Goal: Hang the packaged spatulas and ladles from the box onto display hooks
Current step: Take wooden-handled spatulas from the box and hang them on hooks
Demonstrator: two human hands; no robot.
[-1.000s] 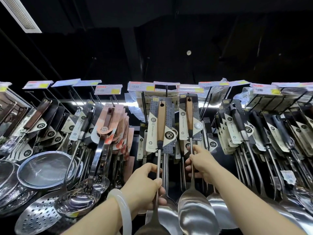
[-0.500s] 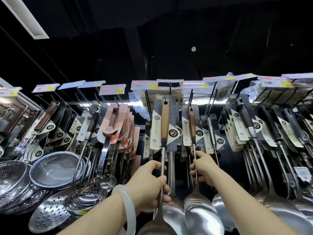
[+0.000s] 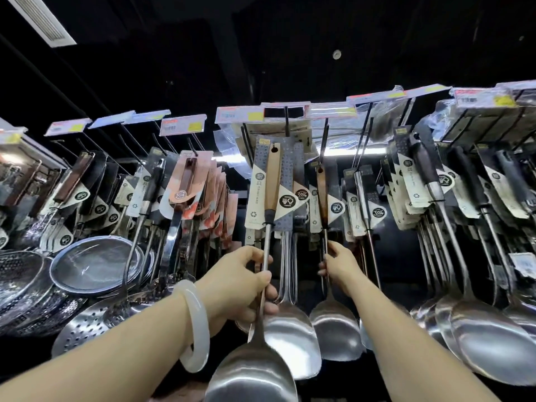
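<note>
My left hand point(image 3: 240, 285) grips the steel shaft of a packaged spatula point(image 3: 271, 187) with a light wooden handle and a grey-and-cream card; its blade point(image 3: 252, 375) hangs low in front of me. The card's top sits just under a black display hook point(image 3: 287, 123). My right hand point(image 3: 338, 266) holds the shaft of a second packaged spatula point(image 3: 321, 187) with a darker wooden handle, which hangs far back along another hook point(image 3: 324, 137). Its blade point(image 3: 336, 329) hangs below my wrist. The box is out of view.
Rows of packaged ladles point(image 3: 493, 343) hang on hooks to the right, copper-carded utensils point(image 3: 188, 184) to the left. Strainers point(image 3: 95, 265) and a perforated skimmer point(image 3: 81, 329) crowd the lower left. Price tags point(image 3: 239, 114) line the hook ends.
My right hand has pushed its spatula further back along its hook. My left hand has kept its grip on the other spatula. My view has tilted upward slightly.
</note>
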